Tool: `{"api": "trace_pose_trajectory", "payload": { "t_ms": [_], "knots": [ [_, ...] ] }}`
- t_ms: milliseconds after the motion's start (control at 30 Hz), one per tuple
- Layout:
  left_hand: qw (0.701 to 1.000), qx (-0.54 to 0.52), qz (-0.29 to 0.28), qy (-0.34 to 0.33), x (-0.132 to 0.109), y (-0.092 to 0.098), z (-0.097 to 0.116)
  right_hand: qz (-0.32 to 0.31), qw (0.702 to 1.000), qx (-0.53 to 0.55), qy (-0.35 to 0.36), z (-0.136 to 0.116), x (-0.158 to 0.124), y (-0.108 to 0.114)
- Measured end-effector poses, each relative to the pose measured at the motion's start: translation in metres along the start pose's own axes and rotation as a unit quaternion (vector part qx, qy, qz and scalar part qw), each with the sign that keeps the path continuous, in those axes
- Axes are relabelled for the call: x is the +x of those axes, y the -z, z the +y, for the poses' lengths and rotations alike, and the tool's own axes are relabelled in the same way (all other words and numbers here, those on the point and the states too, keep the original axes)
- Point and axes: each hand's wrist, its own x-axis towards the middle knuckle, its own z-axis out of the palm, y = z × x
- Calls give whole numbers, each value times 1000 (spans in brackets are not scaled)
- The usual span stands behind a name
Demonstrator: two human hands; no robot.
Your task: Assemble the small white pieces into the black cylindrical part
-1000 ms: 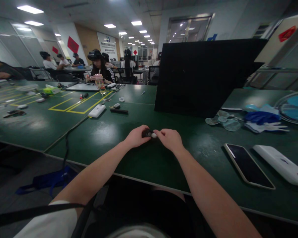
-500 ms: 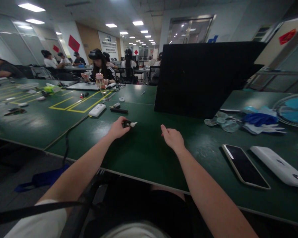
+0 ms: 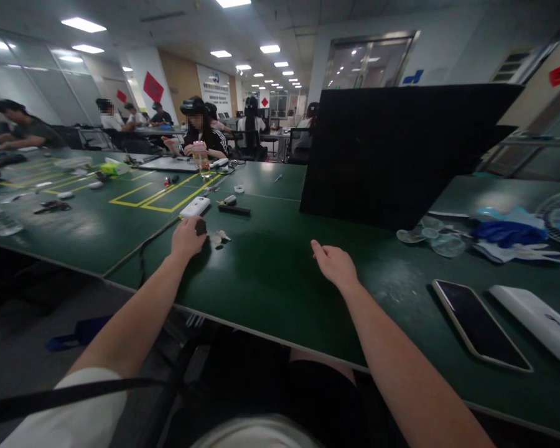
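Observation:
My left hand (image 3: 185,236) is closed round a small dark rounded piece (image 3: 200,226), whose exact kind I cannot make out. Just right of it, a few small whitish pieces (image 3: 221,237) lie on the green table (image 3: 266,280). Resting low over the tabletop, my right hand (image 3: 336,264) has its fingers curled in and its thumb stretched forward. Anything inside those fingers is hidden. Beyond my left hand are a white power bank (image 3: 195,206) and a black bar-shaped object (image 3: 234,210).
A large black panel (image 3: 392,155) stands at the back right. Blue and white gloves (image 3: 511,235), a phone (image 3: 480,325) and another white device (image 3: 539,320) lie to the right. A bottle (image 3: 201,160) stands near a person (image 3: 200,134) across the table.
My left hand has moved left with the dark piece. The whitish pieces now lie apart from it on the table. My right hand keeps its curled pose; the view has turned slightly left.

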Motion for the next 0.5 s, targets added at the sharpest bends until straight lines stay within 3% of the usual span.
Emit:
{"api": "trace_pose_trajectory", "payload": {
  "t_ms": [100,200,333,500],
  "knots": [
    [991,-16,56,123,5,-5,-14,11,1000,5,4,2,2,-1],
    [977,-77,68,187,10,-12,-13,14,1000,16,4,5,4,-2],
    [970,-169,10,174,19,-29,15,29,999,26,-2,6,6,-1],
    [965,-223,-70,121,25,-61,74,59,997,56,-6,7,4,4]
  ]
}}
